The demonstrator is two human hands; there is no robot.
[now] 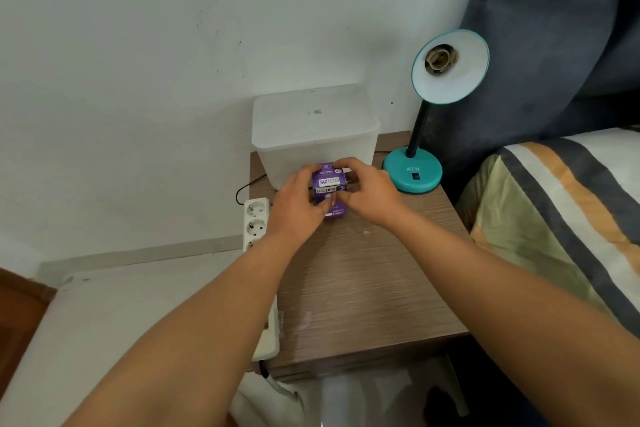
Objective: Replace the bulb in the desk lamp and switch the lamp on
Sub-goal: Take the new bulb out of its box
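Now both hands, left grip [298,199] & right grip [369,189], clasp purple bulb box [328,189] mid-frame on counter [363,281]; lamp [420,128] socket empty, upper right.

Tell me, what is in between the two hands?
A purple bulb box sits between the left hand and right hand; both grip it above the bedside table, seen in the head view.

Soft, even, dimmish indoor light — no hard glare. Faint shadow under hands [332,194] on worktop [363,288]. Desk lamp [446,69] unlit. Overall slightly soft, smeary focus; wide-angle bending at edges — forearms stretched, wall [138,45] lines curved.
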